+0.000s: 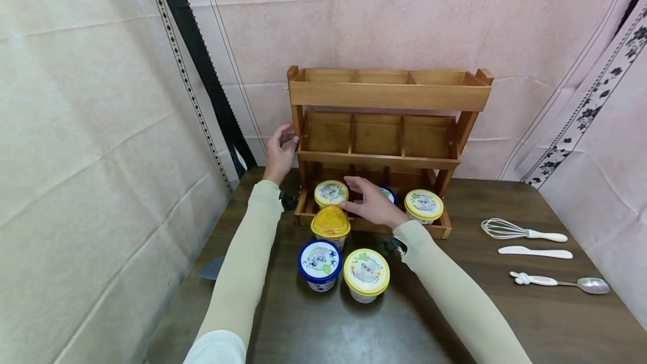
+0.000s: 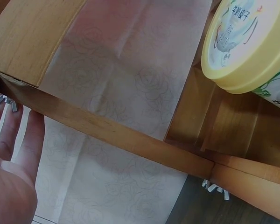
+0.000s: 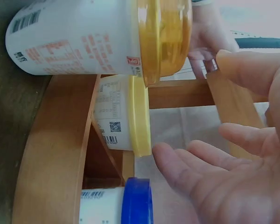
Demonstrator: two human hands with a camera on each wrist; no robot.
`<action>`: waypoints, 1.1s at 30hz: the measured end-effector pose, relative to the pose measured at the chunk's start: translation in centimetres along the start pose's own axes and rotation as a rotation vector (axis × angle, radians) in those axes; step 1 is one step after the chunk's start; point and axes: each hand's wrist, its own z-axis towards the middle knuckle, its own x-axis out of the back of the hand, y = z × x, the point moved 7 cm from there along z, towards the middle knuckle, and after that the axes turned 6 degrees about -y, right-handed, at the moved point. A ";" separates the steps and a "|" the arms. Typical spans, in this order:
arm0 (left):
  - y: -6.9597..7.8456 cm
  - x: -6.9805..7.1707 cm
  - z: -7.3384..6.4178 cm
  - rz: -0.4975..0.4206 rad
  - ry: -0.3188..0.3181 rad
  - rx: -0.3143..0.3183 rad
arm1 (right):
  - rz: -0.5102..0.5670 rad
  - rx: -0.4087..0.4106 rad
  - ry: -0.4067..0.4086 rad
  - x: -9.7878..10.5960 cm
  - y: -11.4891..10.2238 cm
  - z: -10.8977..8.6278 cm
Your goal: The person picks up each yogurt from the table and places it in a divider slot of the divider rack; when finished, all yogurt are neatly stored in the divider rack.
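My left hand (image 1: 281,153) is at the left post of a wooden three-tier rack (image 1: 389,97). Its fingers (image 2: 31,140) touch the post's edge beside a wing nut. My right hand (image 1: 376,204) hovers over the bottom tier, fingers spread and nothing held. One fingertip is close to the rim of a yellow-lidded cup (image 1: 331,192) in the left compartment; contact is unclear. Partly hidden behind that hand is a blue-lidded cup (image 3: 137,203) in the middle compartment. Another yellow-lidded cup (image 1: 423,205) occupies the right one.
Before the rack stand a cup with an amber domed lid (image 1: 331,222), a blue-lidded cup (image 1: 320,263) and a yellow-lidded cup (image 1: 366,274). On the right lie a whisk (image 1: 523,232), a white knife (image 1: 536,252) and a spoon (image 1: 561,281). Cloth curtains hang behind and beside the table.
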 end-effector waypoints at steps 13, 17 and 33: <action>0.0 -0.2 0.1 -0.007 -0.001 -0.007 | -0.010 0.053 0.007 0.6 -0.3 -4.9; 0.0 -0.1 0.0 -0.014 0.001 -0.004 | -0.007 0.057 0.014 0.6 0.1 -6.6; -0.1 -0.1 0.1 -0.015 0.014 0.007 | 0.047 0.088 -0.036 -0.5 1.9 -11.5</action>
